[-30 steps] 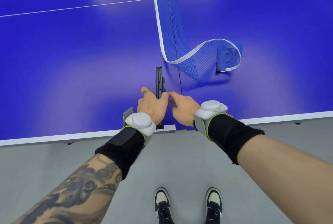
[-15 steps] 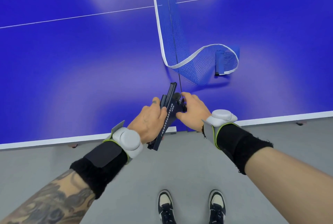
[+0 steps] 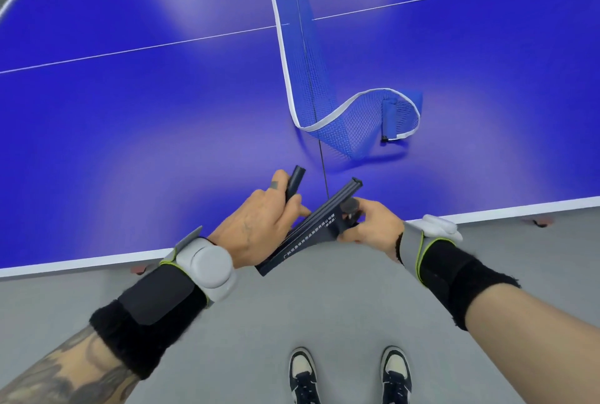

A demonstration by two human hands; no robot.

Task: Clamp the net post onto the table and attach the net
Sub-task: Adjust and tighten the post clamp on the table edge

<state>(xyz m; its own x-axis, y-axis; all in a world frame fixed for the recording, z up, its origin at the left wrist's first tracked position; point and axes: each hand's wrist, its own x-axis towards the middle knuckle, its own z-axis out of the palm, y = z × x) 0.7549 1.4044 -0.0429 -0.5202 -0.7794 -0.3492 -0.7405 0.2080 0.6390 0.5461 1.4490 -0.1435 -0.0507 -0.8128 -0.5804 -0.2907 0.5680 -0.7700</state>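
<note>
The dark net post (image 3: 311, 231) is tilted in the air over the near edge of the blue table (image 3: 130, 127), its flat clamp arm printed with white lettering. My left hand (image 3: 259, 225) grips the post's upright bar, which sticks out above my fingers. My right hand (image 3: 370, 225) pinches the round clamp screw knob on the post's right side. The blue net (image 3: 328, 105) with a white top band lies slack on the table beyond, curling right to its loose end sleeve (image 3: 391, 118). A thin cord runs from the net toward the post.
The table's white-lined near edge (image 3: 81, 262) runs across the view, with grey floor below it. My two shoes (image 3: 349, 374) stand on the floor close to the table. Orange-brown fittings show under the edge.
The post has come off the table edge and now tilts further to the right in both hands. My left hand has shifted up the upright bar; my right hand stays on the screw knob.
</note>
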